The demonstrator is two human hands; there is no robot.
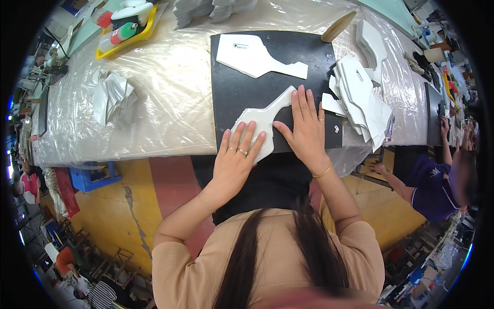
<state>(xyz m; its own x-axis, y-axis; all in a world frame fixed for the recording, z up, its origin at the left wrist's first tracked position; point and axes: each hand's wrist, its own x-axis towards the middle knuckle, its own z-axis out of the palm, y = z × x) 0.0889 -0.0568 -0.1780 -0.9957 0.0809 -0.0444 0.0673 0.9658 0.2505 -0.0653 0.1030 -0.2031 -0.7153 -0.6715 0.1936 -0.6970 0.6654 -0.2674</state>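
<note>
A white cut piece [261, 119], wide at one end and narrowing to a strip, lies flat on a black board [229, 95] at the near edge of the table. My left hand [236, 159] rests on its wide part with the fingers spread. Beside its narrow end, my right hand [307, 123] lies flat on the board, fingers straight and thumb out, the fingertips touching the strip's edge. Farther up the board is a second white piece [252, 56] of similar shape, with a small dark print on it.
Right of the board sits a pile of white pieces [357, 95], with another stack [371, 46] behind. A wooden tool [338, 27] lies on the board's far corner. At the left are folded white pieces [110, 95] and a yellow tray [126, 44] with bottles. A person [437, 180] works at right.
</note>
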